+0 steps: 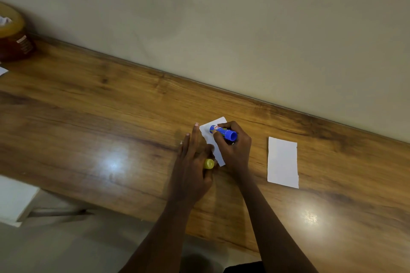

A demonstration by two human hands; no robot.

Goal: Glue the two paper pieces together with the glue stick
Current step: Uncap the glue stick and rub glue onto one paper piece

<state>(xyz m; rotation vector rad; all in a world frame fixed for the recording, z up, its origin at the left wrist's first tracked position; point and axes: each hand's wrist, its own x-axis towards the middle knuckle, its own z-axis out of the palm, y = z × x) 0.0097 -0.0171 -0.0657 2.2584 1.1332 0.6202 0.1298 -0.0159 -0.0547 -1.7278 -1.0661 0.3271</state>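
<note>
A small white paper piece (211, 137) lies on the wooden table (111, 122), partly under both hands. My right hand (235, 150) grips a blue glue stick (223, 132), its tip pressed down on this paper. My left hand (190, 162) lies flat beside the paper's left edge with its fingers stretched out, and the yellow cap (209, 163) sits tucked under its thumb. A second white paper piece (282, 163) lies flat to the right, apart from both hands.
A jar with a yellow lid (12, 33) stands at the far left by the wall (221, 17). A scrap of white paper (2, 71) lies just below it. A white block (15, 199) sits below the table's near edge.
</note>
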